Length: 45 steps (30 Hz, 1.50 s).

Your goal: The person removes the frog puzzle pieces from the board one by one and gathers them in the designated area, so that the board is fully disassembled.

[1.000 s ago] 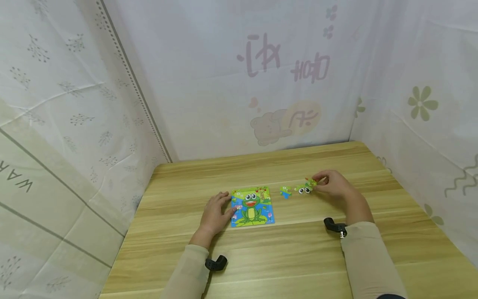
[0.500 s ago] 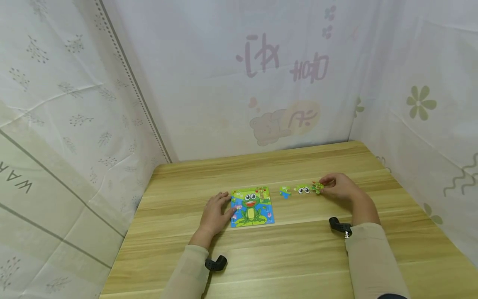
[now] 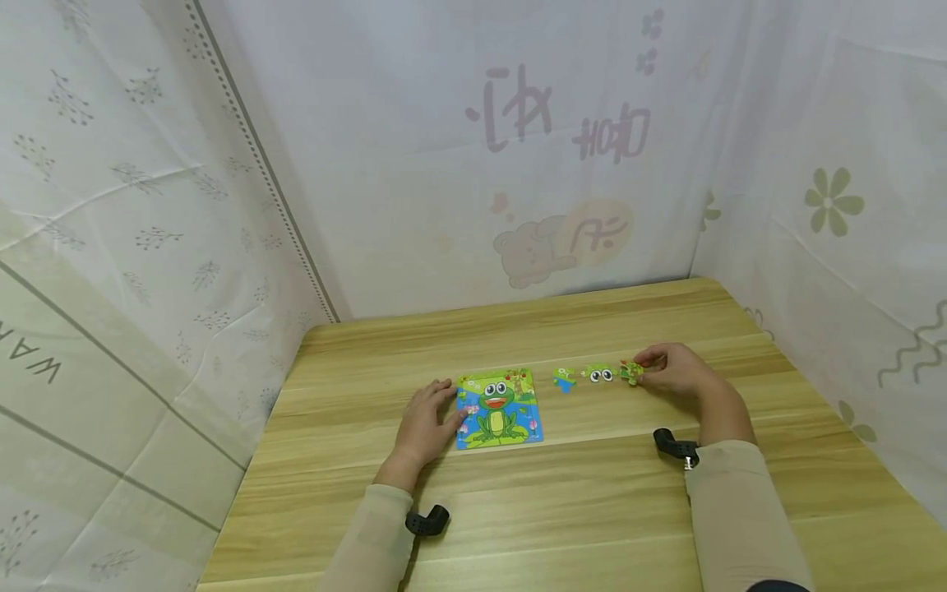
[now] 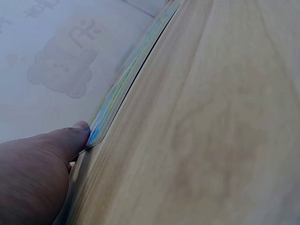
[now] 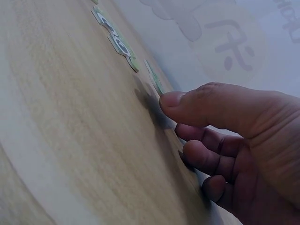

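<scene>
A square frog jigsaw puzzle (image 3: 500, 411) lies flat on the wooden table. My left hand (image 3: 424, 423) rests at its left side, thumb on the puzzle's edge; in the left wrist view the thumb touches the near corner of the puzzle (image 4: 112, 105), the other fingers mostly hidden. To the right, my right hand (image 3: 675, 370) pinches a green puzzle piece with red spots (image 3: 631, 372). That piece (image 5: 153, 78) is tilted slightly off the table in the right wrist view. Just left of it lies a piece with frog eyes (image 3: 600, 374), then a blue-and-green piece (image 3: 565, 379).
The wooden table (image 3: 562, 510) has its far edge against a pale printed curtain (image 3: 414, 164). More curtain hangs along the left and right sides. Black wrist cameras (image 3: 427, 521) sit on both forearms.
My right hand has moved slightly to the right with the spotted green piece, bringing it from above the eye piece's right end to beside it. The left hand has stayed put.
</scene>
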Motion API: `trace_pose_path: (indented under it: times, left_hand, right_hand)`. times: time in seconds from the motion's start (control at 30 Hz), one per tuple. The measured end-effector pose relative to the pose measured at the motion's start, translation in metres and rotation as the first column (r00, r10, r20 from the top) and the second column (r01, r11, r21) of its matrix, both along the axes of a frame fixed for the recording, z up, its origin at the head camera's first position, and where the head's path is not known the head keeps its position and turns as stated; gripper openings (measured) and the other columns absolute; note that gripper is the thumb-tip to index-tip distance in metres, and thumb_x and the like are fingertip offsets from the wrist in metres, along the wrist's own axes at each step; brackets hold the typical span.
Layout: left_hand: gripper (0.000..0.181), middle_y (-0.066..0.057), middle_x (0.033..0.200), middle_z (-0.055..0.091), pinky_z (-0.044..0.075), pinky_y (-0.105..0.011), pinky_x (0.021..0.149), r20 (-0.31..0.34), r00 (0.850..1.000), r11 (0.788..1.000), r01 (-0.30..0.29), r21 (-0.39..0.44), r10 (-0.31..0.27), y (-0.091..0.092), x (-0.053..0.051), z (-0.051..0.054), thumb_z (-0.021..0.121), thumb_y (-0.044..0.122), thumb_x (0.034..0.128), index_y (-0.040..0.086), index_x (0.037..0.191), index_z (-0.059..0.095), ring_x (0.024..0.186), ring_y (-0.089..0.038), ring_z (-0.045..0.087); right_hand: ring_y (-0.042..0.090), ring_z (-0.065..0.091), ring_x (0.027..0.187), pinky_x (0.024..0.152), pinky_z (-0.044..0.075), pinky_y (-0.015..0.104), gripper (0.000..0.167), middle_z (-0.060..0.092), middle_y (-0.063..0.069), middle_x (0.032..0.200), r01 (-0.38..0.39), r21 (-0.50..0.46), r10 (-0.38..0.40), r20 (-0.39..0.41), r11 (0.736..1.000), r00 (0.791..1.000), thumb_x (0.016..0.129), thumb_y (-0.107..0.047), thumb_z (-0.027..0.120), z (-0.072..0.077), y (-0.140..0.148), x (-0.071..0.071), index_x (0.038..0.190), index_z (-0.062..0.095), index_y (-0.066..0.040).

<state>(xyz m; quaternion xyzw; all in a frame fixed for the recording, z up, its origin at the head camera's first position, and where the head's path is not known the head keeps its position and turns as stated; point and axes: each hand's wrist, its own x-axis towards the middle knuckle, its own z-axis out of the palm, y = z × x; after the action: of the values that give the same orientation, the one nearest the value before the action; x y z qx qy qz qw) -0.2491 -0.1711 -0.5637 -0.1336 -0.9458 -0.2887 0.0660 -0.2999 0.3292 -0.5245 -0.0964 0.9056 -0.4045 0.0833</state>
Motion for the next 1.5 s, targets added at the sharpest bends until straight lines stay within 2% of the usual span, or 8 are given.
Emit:
trace_pose_path:
  times: [0.33, 0.53, 0.77, 1.5]
  left_hand:
    - [0.055, -0.001, 0.16, 0.048, 0.02, -0.056, 0.127, 0.005, 1.0, 1.0, -0.001, 0.015, 0.0, -0.0006, -0.0007, -0.0014, 0.072, 0.043, 0.0998, 0.014, 0.145, 0.062, 0.154, -0.03, 0.033]
    - [0.054, -0.002, 0.16, 0.048, 0.021, -0.055, 0.127, 0.004, 1.0, 1.0, 0.0, 0.009, 0.0, -0.0006, -0.0005, -0.0005, 0.072, 0.043, 0.1002, 0.014, 0.145, 0.063, 0.154, -0.03, 0.033]
    - [0.055, 0.0, 0.16, 0.048, 0.019, -0.051, 0.128, 0.014, 1.0, 1.0, -0.002, 0.011, 0.002, -0.001, -0.0014, -0.0016, 0.071, 0.045, 0.1003, 0.015, 0.146, 0.062, 0.154, -0.027, 0.033]
    - [0.054, -0.002, 0.159, 0.049, 0.021, -0.055, 0.127, -0.01, 1.0, 1.0, -0.001, 0.004, 0.001, -0.0005, -0.001, -0.0006, 0.072, 0.043, 0.0998, 0.014, 0.145, 0.063, 0.153, -0.029, 0.034]
  right_hand:
    - [0.023, 0.06, 0.092, 0.078, 0.052, 0.031, 0.039, 0.068, 0.016, 0.11, -0.008, 0.012, 0.009, -0.002, 1.0, 1.0, 0.089, -0.008, 0.081, 0.0012, -0.0017, 0.0009, 0.124, 0.069, 0.005]
    - [0.022, 0.059, 0.091, 0.077, 0.051, 0.028, 0.038, 0.067, 0.014, 0.106, 0.024, -0.004, -0.024, 0.025, 1.0, 0.999, 0.09, -0.006, 0.078, 0.0004, -0.0021, 0.0012, 0.125, 0.069, 0.004]
    - [0.022, 0.058, 0.092, 0.078, 0.051, 0.03, 0.039, 0.066, 0.015, 0.109, 0.008, 0.017, -0.007, -0.016, 1.0, 1.0, 0.089, -0.005, 0.079, 0.0004, -0.0028, 0.0008, 0.126, 0.07, 0.004]
    - [0.021, 0.057, 0.091, 0.077, 0.051, 0.031, 0.04, 0.066, 0.014, 0.108, 0.037, 0.032, -0.036, -0.019, 0.999, 0.999, 0.086, -0.004, 0.08, -0.0027, -0.0015, -0.0019, 0.125, 0.071, 0.003]
